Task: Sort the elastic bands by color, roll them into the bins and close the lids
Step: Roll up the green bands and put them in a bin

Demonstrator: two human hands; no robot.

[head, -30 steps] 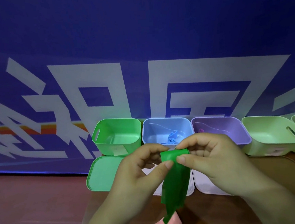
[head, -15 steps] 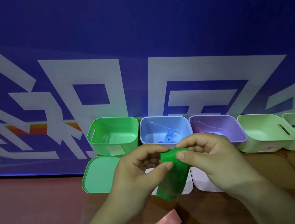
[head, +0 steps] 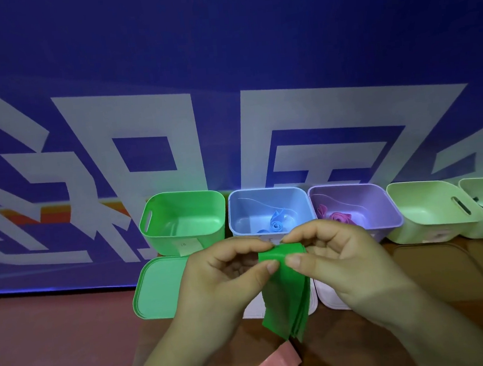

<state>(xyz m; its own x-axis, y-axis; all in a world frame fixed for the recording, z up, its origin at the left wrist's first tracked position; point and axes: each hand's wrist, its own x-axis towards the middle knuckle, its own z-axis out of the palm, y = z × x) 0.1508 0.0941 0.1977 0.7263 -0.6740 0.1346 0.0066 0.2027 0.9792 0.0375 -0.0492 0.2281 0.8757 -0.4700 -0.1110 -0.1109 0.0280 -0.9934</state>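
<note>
Both hands, left hand [head: 227,276] and right hand [head: 336,259], pinch the top of a flat green band [head: 284,289] between them; it hangs below the thumbs in layered folds (glossy, uncreased), above the table.

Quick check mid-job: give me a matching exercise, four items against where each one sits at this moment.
Items:
1. green band
2. blue roll
3. pink roll
4. green lid

Places:
A. inside the purple bin
B. lying in front of the green bin
C. pinched by the left hand and the right hand
D. inside the blue bin

Pairs: 1-C, 2-D, 3-A, 4-B.
</note>
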